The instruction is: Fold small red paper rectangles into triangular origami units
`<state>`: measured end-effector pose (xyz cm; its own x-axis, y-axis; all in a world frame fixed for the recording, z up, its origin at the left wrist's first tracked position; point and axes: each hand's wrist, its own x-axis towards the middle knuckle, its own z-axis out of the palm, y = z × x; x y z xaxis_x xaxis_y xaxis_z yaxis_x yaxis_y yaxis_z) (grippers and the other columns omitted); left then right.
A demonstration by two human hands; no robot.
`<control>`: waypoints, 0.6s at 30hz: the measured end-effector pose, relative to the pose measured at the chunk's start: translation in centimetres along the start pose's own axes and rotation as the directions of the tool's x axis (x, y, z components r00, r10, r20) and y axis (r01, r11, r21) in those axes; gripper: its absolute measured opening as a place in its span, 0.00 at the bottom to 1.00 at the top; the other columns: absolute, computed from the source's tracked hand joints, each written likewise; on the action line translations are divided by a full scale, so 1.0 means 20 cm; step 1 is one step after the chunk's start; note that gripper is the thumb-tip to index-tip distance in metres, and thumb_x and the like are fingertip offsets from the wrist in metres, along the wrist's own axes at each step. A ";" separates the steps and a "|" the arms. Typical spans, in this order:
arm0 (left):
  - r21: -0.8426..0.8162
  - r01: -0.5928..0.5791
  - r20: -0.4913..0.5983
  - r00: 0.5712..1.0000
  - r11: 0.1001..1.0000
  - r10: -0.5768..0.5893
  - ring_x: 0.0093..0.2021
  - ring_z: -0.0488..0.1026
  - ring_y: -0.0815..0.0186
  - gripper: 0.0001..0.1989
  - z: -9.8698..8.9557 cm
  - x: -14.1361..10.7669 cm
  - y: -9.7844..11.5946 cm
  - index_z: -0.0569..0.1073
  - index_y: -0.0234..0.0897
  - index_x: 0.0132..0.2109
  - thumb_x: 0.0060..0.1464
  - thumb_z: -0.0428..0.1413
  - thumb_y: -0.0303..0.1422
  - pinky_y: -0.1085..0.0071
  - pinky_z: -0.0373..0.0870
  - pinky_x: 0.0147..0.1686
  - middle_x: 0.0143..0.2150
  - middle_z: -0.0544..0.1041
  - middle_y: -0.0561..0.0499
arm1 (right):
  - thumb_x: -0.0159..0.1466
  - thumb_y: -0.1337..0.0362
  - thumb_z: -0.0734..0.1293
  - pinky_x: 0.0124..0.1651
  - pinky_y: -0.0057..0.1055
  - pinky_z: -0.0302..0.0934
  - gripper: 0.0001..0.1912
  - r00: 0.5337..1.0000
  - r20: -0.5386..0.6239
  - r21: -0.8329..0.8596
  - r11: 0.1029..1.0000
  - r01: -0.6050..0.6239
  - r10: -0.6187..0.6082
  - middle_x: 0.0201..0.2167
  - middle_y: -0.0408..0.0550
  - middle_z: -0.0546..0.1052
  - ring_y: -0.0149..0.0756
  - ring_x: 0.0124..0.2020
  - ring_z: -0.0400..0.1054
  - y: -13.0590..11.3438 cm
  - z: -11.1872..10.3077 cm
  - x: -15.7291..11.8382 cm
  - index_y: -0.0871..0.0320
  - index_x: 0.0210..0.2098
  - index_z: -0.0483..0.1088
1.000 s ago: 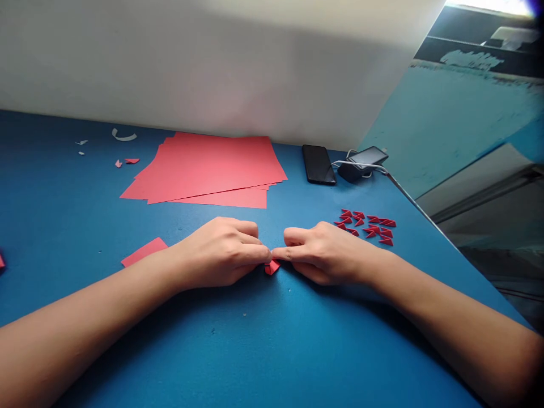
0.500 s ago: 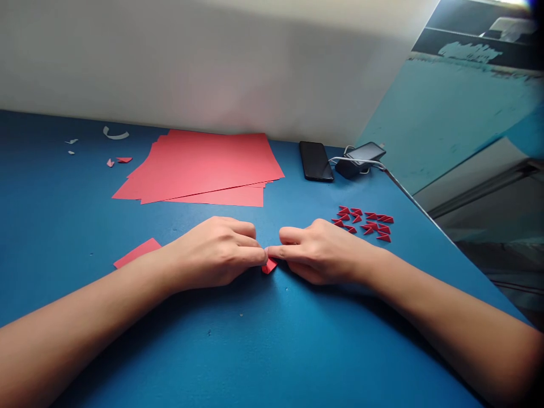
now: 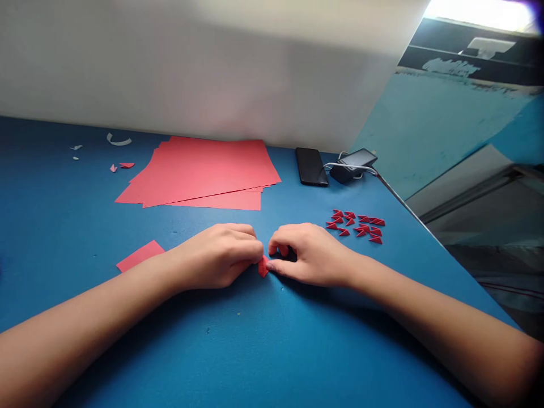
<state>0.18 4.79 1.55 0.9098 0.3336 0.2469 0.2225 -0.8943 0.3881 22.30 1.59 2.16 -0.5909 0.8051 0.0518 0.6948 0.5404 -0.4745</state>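
While the left hand (image 3: 215,255) and the right hand (image 3: 308,255) meet near the middle of the blue worktop (image 3: 238,340), a small folded red paper piece (image 3: 264,266) sits pinched between them, low over the surface; whether it touches the worktop cannot be told. The fingers (image 3: 278,247) of both hands are closed in on it, the left ones pressing its left side while the right thumb comes in low from the other side and the right forefinger curls above it. Much of the piece is hidden by them. To the right lies a loose cluster of folded red triangles (image 3: 355,226), more than a dozen, so a fair number are finished. Just beside the left forearm lies a cut rectangle of red paper (image 3: 140,256), and farther back a fanned stack of red paper sheets (image 3: 199,173) lies uncut, so plenty of paper is left. Behind the cluster are a black smartphone (image 3: 311,166) and a second phone (image 3: 357,158) with a white cable (image 3: 348,165), while small paper scraps (image 3: 126,165) lie at the back left.
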 end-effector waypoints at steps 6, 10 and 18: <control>-0.225 0.296 -0.072 0.945 0.928 -0.318 0.29 0.67 0.70 0.02 -0.01 0.01 -0.01 0.72 0.34 0.35 0.52 0.55 0.26 0.74 0.63 0.28 0.31 0.73 0.51 | 0.60 0.60 0.67 0.33 0.27 0.51 0.06 0.998 0.013 -0.010 0.998 -0.055 0.055 0.31 0.43 0.72 0.29 0.29 0.62 -0.02 0.01 -0.01 0.57 0.33 0.71; -0.178 0.291 -0.008 0.955 0.940 -0.297 0.36 0.69 0.67 0.05 -0.02 0.03 0.01 0.76 0.36 0.37 0.54 0.55 0.27 0.72 0.64 0.35 0.36 0.73 0.49 | 0.61 0.60 0.66 0.33 0.27 0.51 0.07 0.999 0.022 0.006 0.999 -0.032 0.032 0.31 0.43 0.72 0.29 0.29 0.62 -0.02 0.01 0.00 0.57 0.34 0.72; -0.229 0.329 0.035 0.943 0.916 -0.330 0.39 0.70 0.65 0.06 0.00 0.05 0.03 0.77 0.38 0.36 0.53 0.56 0.25 0.71 0.65 0.40 0.37 0.74 0.50 | 0.60 0.57 0.67 0.30 0.26 0.50 0.09 0.999 0.008 0.013 0.999 -0.041 0.041 0.30 0.43 0.72 0.28 0.27 0.60 -0.04 0.01 -0.01 0.58 0.31 0.72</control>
<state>1.14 4.62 2.01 0.7970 0.5994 0.0740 0.4231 -0.6416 0.6398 21.78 0.85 2.31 -0.5650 0.8247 0.0254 0.7133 0.5037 -0.4874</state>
